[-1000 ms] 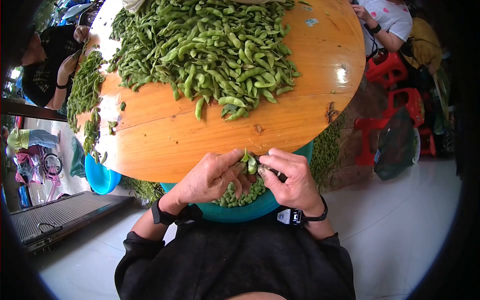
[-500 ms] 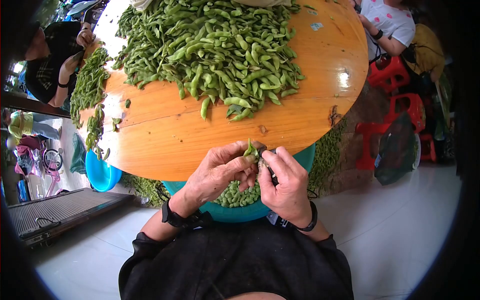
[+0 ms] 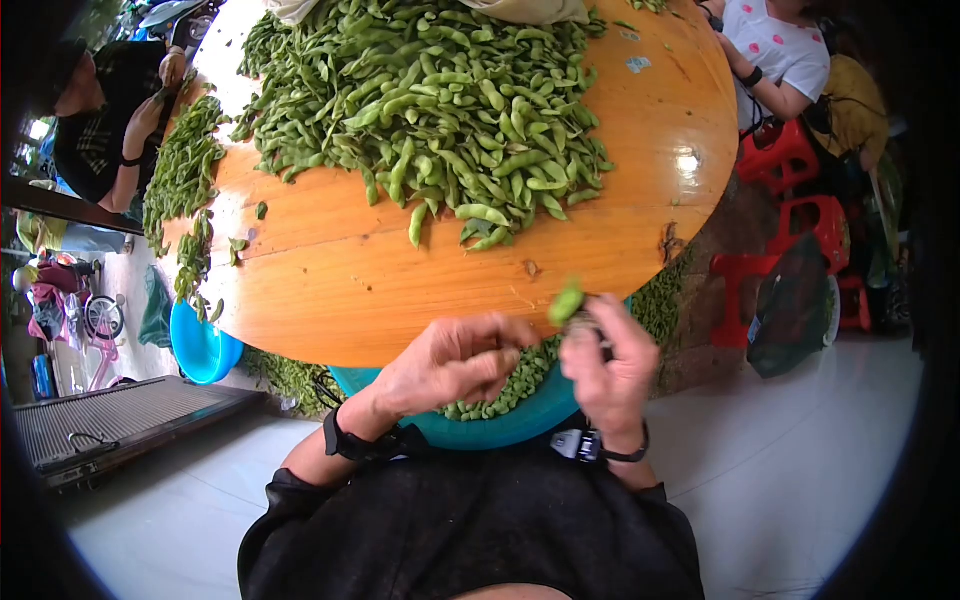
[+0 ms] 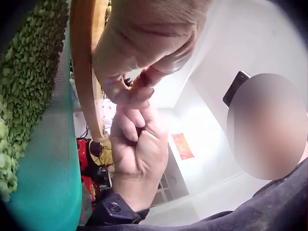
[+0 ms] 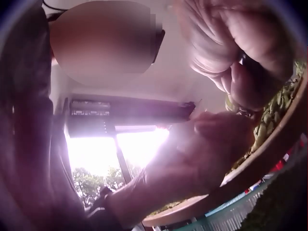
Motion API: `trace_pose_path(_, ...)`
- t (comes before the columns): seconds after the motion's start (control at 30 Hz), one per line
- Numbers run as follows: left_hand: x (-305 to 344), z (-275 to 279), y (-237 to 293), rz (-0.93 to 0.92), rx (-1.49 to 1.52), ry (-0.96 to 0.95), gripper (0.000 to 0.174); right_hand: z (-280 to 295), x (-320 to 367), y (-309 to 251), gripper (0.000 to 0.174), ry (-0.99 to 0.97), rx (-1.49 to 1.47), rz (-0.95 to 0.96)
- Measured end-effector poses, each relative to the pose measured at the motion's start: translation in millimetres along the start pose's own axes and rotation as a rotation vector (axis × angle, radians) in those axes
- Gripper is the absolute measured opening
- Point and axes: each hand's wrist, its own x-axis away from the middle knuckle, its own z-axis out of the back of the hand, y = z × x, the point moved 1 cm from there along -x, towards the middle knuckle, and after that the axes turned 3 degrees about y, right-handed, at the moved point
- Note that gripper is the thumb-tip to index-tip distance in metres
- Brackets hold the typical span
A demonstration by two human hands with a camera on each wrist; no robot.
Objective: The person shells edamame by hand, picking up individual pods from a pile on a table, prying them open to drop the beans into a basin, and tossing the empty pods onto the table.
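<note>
My right hand (image 3: 610,365) pinches a green soybean pod (image 3: 567,303), blurred by motion, above the table's near edge. Something dark shows between that hand's fingers. Apart from it, to the left, my left hand (image 3: 455,362) has loosely bent fingers, with no pod visible between thumb and forefinger. Below both hands stands a teal basin (image 3: 470,432) holding many shelled green beans (image 3: 515,385). In the left wrist view, the beans (image 4: 29,72) lie along the left side. A large heap of soybean pods (image 3: 440,130) covers the far middle of the wooden table (image 3: 350,310).
A smaller row of pods (image 3: 185,165) lies at the table's left, near a person in black (image 3: 110,120). A blue basin (image 3: 200,345) stands below that edge. Red stools (image 3: 740,295) and a dark green bag (image 3: 790,310) are on the right, near another person (image 3: 780,60).
My hands were together at the pod. Now they have parted: the right hand has moved right with the green pod, while the left stays over the basin with loosened fingers.
</note>
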Motion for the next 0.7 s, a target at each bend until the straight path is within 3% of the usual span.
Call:
trace_pose_path(0.03,5,4,3,-0.038,-0.194,-0.079,0.018,14,1,-2,0.012,0.055,-0.072,-0.069)
trace_pose_path(0.1,12,7,6,-0.341,-0.591,-0.155,0.010,55,2,4,0.013,0.210,0.008,-0.134)
trace_pose_path(0.13,17,7,12,-0.475,-0.759,-0.186,0.009,78,0,9,0.015,0.287,0.160,-0.129)
trace_pose_path(0.17,19,11,15,-0.474,-0.761,-0.179,0.009,104,0,25,0.018,0.389,0.453,-0.119)
trace_pose_path(0.2,21,18,21,-0.469,-0.850,0.045,0.013,127,-1,34,0.022,0.376,0.822,0.004)
trace_pose_path(0.27,17,35,29,-0.473,-1.037,0.541,0.019,152,4,48,0.023,0.360,1.170,0.078)
trace_pose_path(0.33,4,47,39,-0.520,-1.095,0.807,0.014,152,6,47,0.023,0.385,1.105,0.030)
trace_pose_path(0.47,-16,53,33,-0.525,-1.205,0.931,0.014,131,1,39,0.022,0.406,0.867,0.009)
trace_pose_path(0.5,-17,55,29,-0.534,-1.269,0.950,0.020,125,0,44,0.021,0.401,0.738,-0.030)
trace_pose_path(0.57,-20,63,24,-0.544,-1.337,0.968,0.027,100,-5,28,0.021,0.296,0.578,-0.015)
trace_pose_path(0.63,-22,70,25,-0.679,-1.376,1.014,0.021,76,-8,13,0.019,0.181,0.451,-0.048)
trace_pose_path(0.7,-23,67,25,-0.699,-1.376,1.042,0.019,51,-11,3,0.019,0.056,0.344,-0.015)
